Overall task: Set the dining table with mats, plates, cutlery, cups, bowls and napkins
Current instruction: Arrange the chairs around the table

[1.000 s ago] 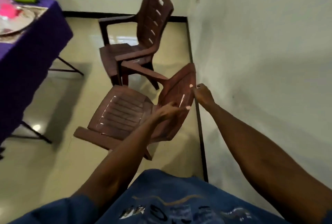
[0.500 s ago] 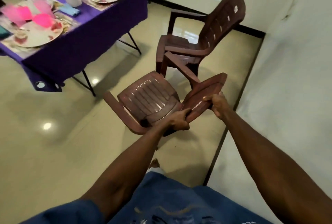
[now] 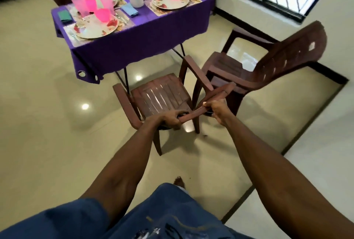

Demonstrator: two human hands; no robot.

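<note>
Arms outstretched, left hand (image 3: 170, 120), right hand (image 3: 217, 107) gripping chair (image 3: 162, 95) backrest (fingers curled)

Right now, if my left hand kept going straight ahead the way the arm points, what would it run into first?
Likely the seat of the chair whose backrest the left hand grips; past that, the purple tablecloth. Depth is unclear from this view.
</note>
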